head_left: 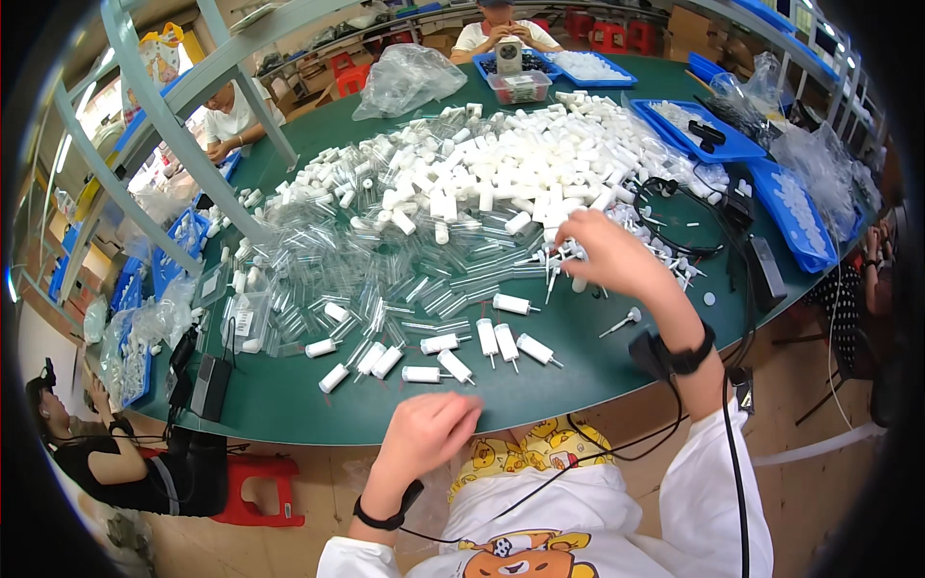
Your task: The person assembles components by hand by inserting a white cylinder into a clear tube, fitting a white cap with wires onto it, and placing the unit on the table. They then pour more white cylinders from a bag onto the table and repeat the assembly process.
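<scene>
Pieces of white plastic with thin stems (633, 315), right of centre, beside half-curled right hand (612, 254), grip impossible to tell; at near edge, loosely curled left hand (429, 433), likewise unclear; between, white stemmed cylinders (486, 337); far, heaped on dark-green table (549, 393), plain white cylinders (482, 159).

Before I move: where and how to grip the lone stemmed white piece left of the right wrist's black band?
Pinch the stemmed white piece by its thicker head, likely best from the right: the head is at that end, the thin stem points left and slightly nearer, and bare green table surrounds it.
</scene>
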### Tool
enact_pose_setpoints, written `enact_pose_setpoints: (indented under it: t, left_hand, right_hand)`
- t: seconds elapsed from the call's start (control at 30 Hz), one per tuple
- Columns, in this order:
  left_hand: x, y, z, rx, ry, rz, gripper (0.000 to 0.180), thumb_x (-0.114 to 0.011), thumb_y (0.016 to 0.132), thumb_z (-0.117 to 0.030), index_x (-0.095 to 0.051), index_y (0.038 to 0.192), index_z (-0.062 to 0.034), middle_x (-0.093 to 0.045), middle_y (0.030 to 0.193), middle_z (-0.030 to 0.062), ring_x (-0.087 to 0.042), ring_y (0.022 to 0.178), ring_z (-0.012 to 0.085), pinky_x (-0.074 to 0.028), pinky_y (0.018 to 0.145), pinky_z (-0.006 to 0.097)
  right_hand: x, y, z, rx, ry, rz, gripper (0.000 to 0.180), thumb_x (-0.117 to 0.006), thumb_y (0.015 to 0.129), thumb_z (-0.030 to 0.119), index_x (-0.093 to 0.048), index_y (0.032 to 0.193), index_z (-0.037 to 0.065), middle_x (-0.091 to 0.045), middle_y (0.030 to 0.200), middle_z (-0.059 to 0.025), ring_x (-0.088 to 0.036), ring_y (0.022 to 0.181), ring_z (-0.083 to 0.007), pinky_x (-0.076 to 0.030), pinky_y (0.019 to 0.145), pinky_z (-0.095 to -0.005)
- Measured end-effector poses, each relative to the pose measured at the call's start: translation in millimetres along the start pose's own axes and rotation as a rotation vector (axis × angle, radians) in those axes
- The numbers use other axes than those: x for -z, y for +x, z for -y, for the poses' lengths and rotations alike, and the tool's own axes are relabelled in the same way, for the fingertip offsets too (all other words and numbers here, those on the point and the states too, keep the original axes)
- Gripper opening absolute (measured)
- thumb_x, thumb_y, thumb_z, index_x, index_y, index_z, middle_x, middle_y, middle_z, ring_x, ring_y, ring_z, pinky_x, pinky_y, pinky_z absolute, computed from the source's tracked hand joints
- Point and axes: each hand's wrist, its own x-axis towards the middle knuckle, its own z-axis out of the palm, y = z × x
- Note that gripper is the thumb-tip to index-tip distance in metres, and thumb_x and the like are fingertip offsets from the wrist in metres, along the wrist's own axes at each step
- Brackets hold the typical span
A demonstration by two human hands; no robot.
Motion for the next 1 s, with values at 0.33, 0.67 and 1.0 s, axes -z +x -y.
enact_pose_setpoints:
  t: [0.33, 0.67, 1.0]
  left_hand:
    - [-49.9, -7.6, 6.0, 0.035, 0.290, -0.260, 0.015, -0.065, 0.070, -0.002, -0.062, 0.084, -0.0048, -0.047, 0.060, 0.0047, -0.050, 0.049, 0.0207, -0.040, 0.045, 0.032]
    - [-50.6, -8.2, 6.4, 0.088, 0.240, -0.238, 0.015, -0.066, 0.070, -0.002, -0.061, 0.084, -0.0051, -0.049, 0.061, 0.0054, -0.049, 0.047, 0.0219, -0.040, 0.044, 0.032]
    - [-54.4, -6.9, 6.0, 0.089, 0.218, -0.245, 0.015, -0.066, 0.068, 0.000, -0.061, 0.082, -0.0048, -0.048, 0.059, 0.0039, -0.047, 0.044, 0.0178, -0.036, 0.041, 0.029]
  right_hand:
    - [-49.4, 37.3, -58.0, -0.032, -0.213, -0.025, 0.020, -0.063, 0.064, 0.003, -0.055, 0.082, 0.005, -0.053, 0.087, -0.0108, -0.053, 0.090, -0.0302, -0.046, 0.075, -0.0399]
    - [-39.1, 36.4, -40.9, 0.042, -0.379, -0.152, 0.014, -0.059, 0.065, 0.002, -0.055, 0.078, 0.004, -0.055, 0.082, -0.0096, -0.054, 0.086, -0.0281, -0.047, 0.072, -0.0385]
    - [-51.0, 36.0, -65.8, 0.013, -0.454, -0.087, 0.014, -0.059, 0.064, 0.003, -0.055, 0.077, 0.002, -0.055, 0.082, -0.0118, -0.054, 0.084, -0.0295, -0.047, 0.070, -0.0395]
